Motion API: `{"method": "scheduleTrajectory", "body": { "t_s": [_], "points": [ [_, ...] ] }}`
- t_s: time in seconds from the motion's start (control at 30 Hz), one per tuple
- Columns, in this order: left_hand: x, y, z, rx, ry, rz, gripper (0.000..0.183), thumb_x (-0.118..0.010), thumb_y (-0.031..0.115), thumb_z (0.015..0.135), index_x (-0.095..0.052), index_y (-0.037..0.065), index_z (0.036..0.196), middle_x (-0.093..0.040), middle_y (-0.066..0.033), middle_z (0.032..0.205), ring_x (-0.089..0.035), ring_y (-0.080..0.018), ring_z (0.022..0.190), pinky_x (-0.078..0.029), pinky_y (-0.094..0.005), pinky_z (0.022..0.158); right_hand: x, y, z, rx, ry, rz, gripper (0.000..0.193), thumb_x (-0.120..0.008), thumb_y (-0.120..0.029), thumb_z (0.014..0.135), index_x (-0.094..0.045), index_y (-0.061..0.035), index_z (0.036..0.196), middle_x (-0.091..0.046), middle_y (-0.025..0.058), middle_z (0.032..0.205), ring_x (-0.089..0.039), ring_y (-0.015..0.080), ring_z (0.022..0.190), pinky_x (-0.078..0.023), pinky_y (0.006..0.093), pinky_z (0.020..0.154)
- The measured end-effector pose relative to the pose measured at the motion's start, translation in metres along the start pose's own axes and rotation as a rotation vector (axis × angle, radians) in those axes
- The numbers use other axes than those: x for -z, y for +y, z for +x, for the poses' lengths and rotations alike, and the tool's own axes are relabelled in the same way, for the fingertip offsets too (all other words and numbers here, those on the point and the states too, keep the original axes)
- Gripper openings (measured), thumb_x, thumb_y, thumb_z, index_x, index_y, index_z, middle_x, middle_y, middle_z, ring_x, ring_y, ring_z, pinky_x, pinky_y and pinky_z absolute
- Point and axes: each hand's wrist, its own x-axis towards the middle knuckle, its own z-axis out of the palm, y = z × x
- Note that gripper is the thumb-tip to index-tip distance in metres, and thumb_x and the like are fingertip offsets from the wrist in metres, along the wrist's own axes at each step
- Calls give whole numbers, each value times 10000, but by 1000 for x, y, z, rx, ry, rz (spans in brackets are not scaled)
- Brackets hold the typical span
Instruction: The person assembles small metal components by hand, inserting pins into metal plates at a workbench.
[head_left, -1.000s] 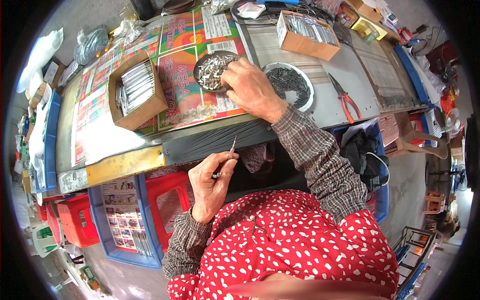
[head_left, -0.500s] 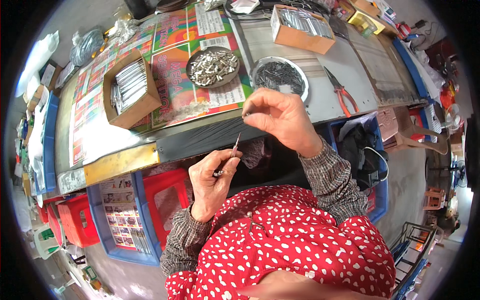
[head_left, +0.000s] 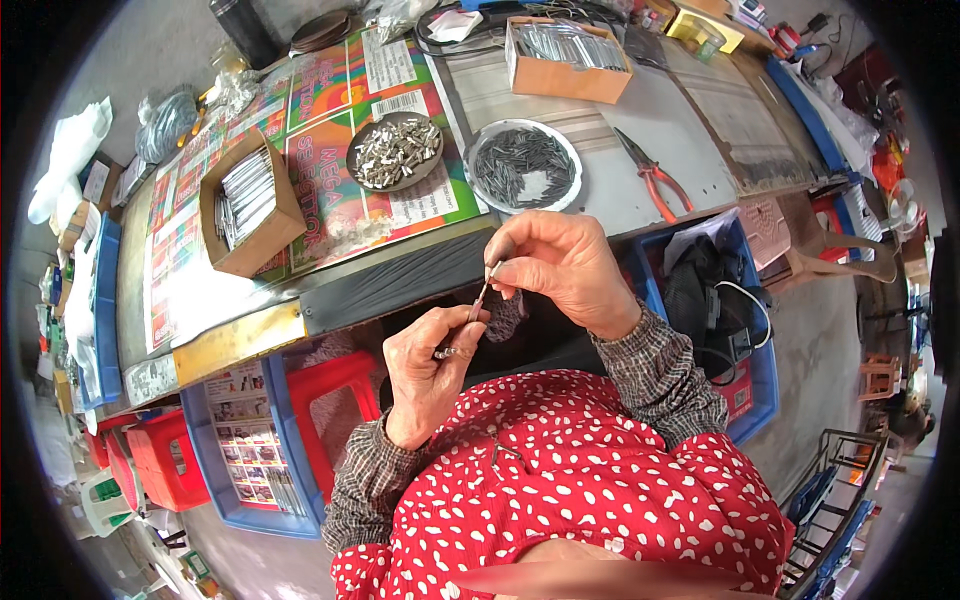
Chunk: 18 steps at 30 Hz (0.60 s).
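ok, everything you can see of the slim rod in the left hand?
The slim rod looks pinkish, narrowing upward to a thin, metal-looking tip. It slants up and rightward, held in the left hand. The right hand pinches at the tip; whether it grips the rod or a small part is too small to tell. A shiny end below the left grip may belong to it.

Small assembly workshop, we'd say: right of the white bowl point(head_left: 576, 168) of dark pieces point(head_left: 500, 165), red-handled pliers point(head_left: 649, 171); left of it, a dish point(head_left: 412, 181) of metal bits point(head_left: 397, 148); behind it, a carton point(head_left: 565, 80) of slim parts point(head_left: 572, 47); under it, a worn bench point(head_left: 600, 128).
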Motion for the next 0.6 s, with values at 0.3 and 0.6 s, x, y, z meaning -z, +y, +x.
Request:
{"method": "scheduleTrajectory", "body": {
  "t_s": [0.3, 0.6],
  "points": [
    [-6, 3, 0, -1, -12, -28, 107, -648, 8, 794, -618, -7, 895, -649, -99, 785, -607, -161, 623, -467, -236, 562, 4, 2, -7, 4, 16, 1, 132, -633, -23, 825, -589, 26, 939, -576, 14, 840, -530, 48, 709, -461, 179, 613],
    [-10, 2, 2, -51, 20, -54, 98, -640, -8, 796, -620, -6, 892, -650, -95, 771, -588, -140, 579, -468, -229, 548, 1, 5, -11, -33, -52, -24, 102, -608, -9, 836, -586, 27, 929, -574, 8, 821, -526, 47, 706, -455, 184, 619]
  ]
}}
